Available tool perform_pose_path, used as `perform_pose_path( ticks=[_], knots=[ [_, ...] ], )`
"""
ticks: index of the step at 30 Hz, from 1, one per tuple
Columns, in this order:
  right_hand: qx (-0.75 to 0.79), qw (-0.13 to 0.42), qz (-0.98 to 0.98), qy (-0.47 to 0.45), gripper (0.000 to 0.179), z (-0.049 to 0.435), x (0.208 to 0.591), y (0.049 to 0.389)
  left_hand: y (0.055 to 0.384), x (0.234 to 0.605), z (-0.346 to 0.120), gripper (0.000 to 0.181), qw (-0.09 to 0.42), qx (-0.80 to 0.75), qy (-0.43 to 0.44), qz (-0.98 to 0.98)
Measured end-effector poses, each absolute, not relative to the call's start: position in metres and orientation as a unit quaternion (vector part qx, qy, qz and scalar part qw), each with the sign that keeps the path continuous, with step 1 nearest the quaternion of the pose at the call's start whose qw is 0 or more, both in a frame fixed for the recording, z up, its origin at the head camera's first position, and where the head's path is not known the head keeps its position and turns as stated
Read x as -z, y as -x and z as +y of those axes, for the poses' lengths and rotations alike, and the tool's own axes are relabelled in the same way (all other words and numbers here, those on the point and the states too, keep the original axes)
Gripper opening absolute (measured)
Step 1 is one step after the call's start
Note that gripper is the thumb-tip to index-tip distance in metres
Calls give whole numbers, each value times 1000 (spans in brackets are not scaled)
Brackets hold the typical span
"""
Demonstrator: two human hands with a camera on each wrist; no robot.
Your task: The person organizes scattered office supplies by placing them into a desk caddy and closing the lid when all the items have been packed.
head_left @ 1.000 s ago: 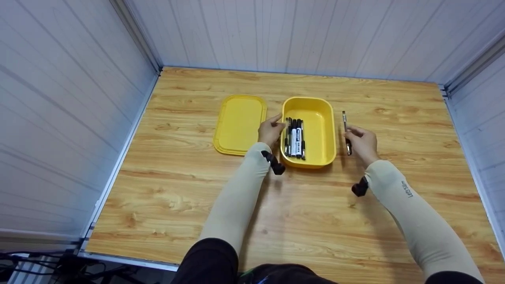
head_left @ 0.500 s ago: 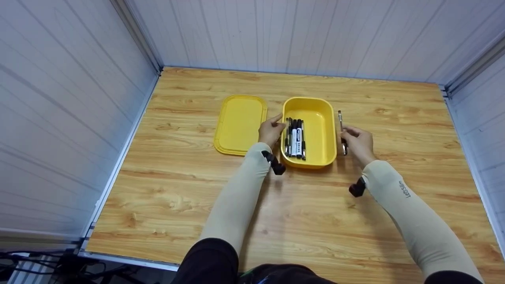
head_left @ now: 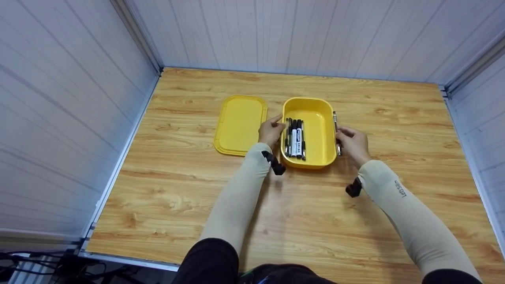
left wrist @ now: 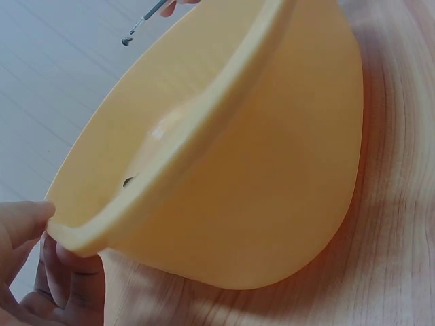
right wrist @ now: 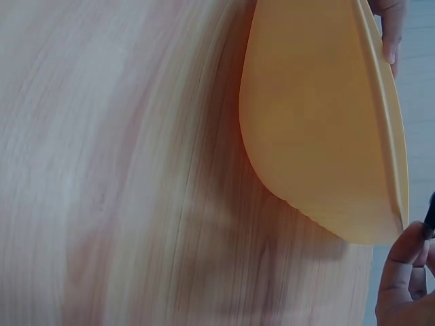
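A yellow plastic box (head_left: pixel 315 162) stands lidless on the table. Thumb and fingers of my left hand (head_left: pixel 271 131) pinch its left rim; the left wrist view shows the thumb over the edge of the box (left wrist: pixel 272 170) and the fingers below. Inside, along the left wall, lie several pens and white-bodied markers (head_left: pixel 296 140) side by side. My right hand (head_left: pixel 354 144) pinches a clear pen with a black grip (head_left: pixel 335 118), which overlaps the box's right rim in the head view. At the right wrist view's edge, that hand (right wrist: pixel 408 278) shows beside the rim.
The flat yellow lid (head_left: pixel 240 124) lies on the wood-grain table (head_left: pixel 189 197), left of the box. Pale panel walls (head_left: pixel 252 35) enclose the table at the back and both sides. Dark cables (head_left: pixel 39 264) lie beyond the front left corner.
My right hand has moved left with the pen, from out over the table to the box's right rim. The left hand stays on the left rim, and the box keeps its place.
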State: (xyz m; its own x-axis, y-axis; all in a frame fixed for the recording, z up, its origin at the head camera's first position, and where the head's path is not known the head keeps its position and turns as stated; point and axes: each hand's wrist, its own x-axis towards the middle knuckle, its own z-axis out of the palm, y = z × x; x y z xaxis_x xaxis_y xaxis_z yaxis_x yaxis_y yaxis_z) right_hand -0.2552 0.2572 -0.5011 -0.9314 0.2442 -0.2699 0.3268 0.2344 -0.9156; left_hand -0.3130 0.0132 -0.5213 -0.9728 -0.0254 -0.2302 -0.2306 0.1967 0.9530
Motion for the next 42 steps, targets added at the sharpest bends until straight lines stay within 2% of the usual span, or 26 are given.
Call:
perform_pose_path(
  ticks=[19,42],
  knots=[
    [580,37,795,-173,41,250,492,256,314,520,17,41,83,-628,87,768],
    [570,35,808,-143,36,224,499,266,312,522,15,42,87,-647,91,752]
  ],
)
